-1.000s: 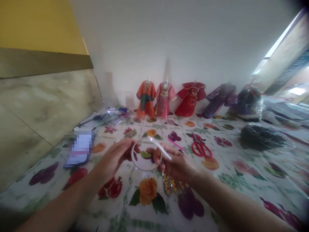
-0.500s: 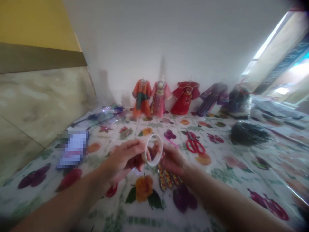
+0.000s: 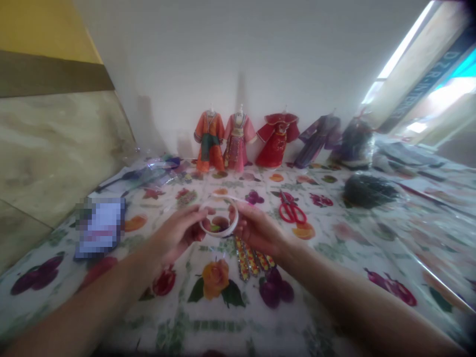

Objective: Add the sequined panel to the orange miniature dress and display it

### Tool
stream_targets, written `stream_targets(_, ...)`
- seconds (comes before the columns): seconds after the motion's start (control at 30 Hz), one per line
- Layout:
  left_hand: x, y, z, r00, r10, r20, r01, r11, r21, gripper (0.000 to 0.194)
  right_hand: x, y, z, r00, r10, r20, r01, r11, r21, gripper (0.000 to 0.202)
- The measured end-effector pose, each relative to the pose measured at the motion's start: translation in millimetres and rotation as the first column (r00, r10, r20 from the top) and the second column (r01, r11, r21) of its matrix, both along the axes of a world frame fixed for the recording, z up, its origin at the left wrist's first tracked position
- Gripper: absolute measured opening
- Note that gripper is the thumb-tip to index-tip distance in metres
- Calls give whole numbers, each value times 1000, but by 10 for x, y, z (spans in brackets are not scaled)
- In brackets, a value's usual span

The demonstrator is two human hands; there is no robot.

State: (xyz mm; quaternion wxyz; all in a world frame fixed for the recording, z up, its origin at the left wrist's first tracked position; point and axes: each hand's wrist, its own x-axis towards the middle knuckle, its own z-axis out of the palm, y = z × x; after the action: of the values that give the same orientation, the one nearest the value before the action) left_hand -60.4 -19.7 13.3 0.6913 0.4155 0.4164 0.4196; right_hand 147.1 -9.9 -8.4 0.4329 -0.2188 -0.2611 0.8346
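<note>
Holding a white ring, both hands leave patterned strips partly hidden.

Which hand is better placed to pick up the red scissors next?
Probably the right hand: the red scissors lie on its side, nearer to it. The left hand is across the white ring and would likely reach past the right. Both hold the ring, so one must let go first.
</note>
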Motion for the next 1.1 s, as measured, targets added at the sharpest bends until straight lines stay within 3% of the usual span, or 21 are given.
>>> stream_targets(0.2, 44, 7, -88, 992, 16, 124, -1, 993, -120, 19, -49, -112, 36, 988, -73, 136, 49, 984, 169, 22)
stream_targets(0.47, 56, 18, -141, 996, -20, 92, 27, 997, -67, 21, -121, -213, 61, 966, -104, 238, 28, 953, 300, 21)
stream_targets(0.67, 72, 48, -113, 991, -65, -119, 84, 985, 154, 21, -121, -222, 37, 960, -128, 249, 33, 935, 354, 20)
stream_targets(0.87, 34, 110, -142, 929, -46, -366, 144, 958, 247, 32, -100, -216, -39, 988, 19, 156, -65, 952, 298, 28)
stream_targets(0.93, 13, 138, -156, 907, -76, -414, 215, 929, 301, 40, -93, -212, -36, 993, 36, 114, -67, 958, 278, 29)
stream_targets(1.0, -6, 161, -146, 874, -83, -478, 303, 863, 404, 45, -85, -209, -14, 993, 31, 110, -60, 960, 273, 29)
stream_targets(1.1, -26, 179, -89, 811, -2, -586, 382, 759, 526, 42, -77, -200, 15, 987, 34, 155, -77, 956, 284, 28)
